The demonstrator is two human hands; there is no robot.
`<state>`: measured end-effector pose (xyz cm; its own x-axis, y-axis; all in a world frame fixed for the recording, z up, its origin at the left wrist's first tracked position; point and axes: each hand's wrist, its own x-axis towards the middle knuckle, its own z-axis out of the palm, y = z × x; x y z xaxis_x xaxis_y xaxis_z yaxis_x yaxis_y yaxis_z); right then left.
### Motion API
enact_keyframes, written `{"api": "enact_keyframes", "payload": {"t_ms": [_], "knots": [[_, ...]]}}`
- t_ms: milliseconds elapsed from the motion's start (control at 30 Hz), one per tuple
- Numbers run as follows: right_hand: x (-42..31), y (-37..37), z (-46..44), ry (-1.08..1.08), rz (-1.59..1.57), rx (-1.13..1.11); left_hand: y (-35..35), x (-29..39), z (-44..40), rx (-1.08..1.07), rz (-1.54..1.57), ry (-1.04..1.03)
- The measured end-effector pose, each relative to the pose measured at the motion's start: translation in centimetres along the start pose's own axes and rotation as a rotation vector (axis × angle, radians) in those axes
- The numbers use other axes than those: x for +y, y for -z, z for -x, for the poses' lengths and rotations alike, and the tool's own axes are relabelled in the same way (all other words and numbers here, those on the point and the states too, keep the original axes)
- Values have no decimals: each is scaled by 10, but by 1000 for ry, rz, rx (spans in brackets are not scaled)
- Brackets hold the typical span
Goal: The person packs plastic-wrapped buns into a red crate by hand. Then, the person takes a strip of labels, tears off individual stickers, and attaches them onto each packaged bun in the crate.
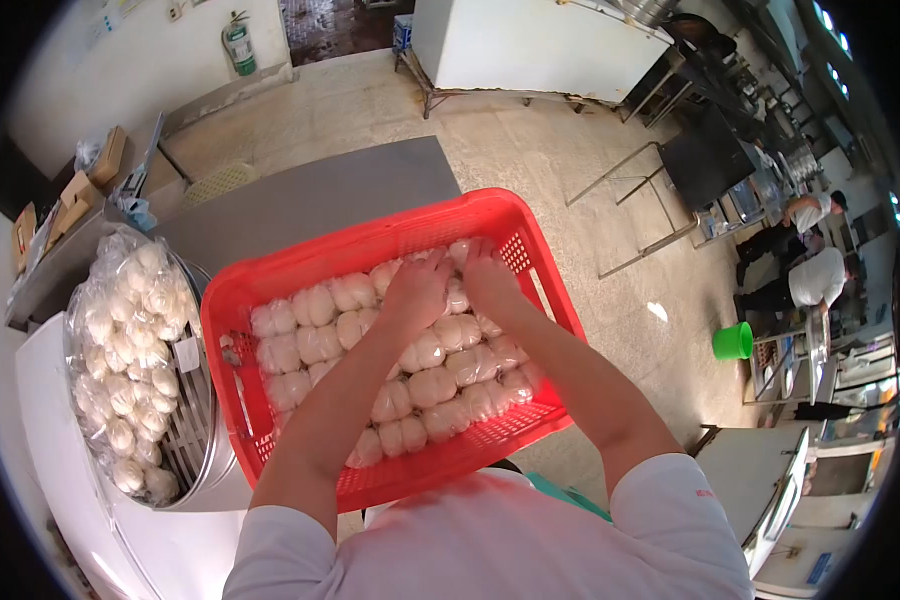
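Note:
A red plastic basket sits in front of me, filled with rows of pale round buns in clear plastic bags. My left hand reaches into its far side, fingers curled down on a bag of buns. Close beside it, my right hand grips the same row near the far right corner, its fingertips partly hidden. Clear wrap shines around the buns under both hands.
On the left, a large bag of round buns lies on a slatted round metal rack. A grey table extends behind the basket. Two people stand far right, near a green bucket and a metal-legged table.

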<state>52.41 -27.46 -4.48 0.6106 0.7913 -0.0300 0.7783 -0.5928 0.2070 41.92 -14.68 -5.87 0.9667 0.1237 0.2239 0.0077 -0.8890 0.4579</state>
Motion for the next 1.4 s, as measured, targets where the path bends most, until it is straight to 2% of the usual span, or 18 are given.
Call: {"api": "enact_keyframes", "payload": {"t_ms": [100, 200, 267, 333, 500, 633, 700, 800, 900, 1000, 1100, 1200, 1400], "knots": [[0, 22, 10, -208, -382, -149, -5, -2, 2, 81, 39, -14], [33, 73, 47, -59, -465, 163, 7, 6, 0, 75, 182, 106], [63, 148, 84, -235, -829, 92, 8, 11, -4, 129, 126, 42], [91, 142, 120, -258, -918, 426, 6, 20, -15, 163, 75, -21], [108, 137, 181, -362, -1065, 398, -29, 47, -36, 162, -103, -200], [88, 114, 205, -341, -1189, 305, -53, 49, -45, 58, -104, -144], [79, 108, 209, -236, -1038, 365, -48, 49, -48, 8, -112, -154], [72, 93, 208, -109, -900, 462, -35, 73, -36, 112, -173, -62], [63, 80, 208, -73, -907, 536, -42, 64, -31, -39, -131, -17], [64, 76, 209, -69, -921, 573, -23, 61, -27, -93, -87, -26], [63, 74, 212, -85, -913, 610, 10, 58, 5, -11, -342, 144], [58, 73, 214, -147, -913, 649, -6, 16, 36, -104, -369, 262], [48, 78, 213, -220, -888, 670, 11, 10, 45, -85, -268, 204]]}}
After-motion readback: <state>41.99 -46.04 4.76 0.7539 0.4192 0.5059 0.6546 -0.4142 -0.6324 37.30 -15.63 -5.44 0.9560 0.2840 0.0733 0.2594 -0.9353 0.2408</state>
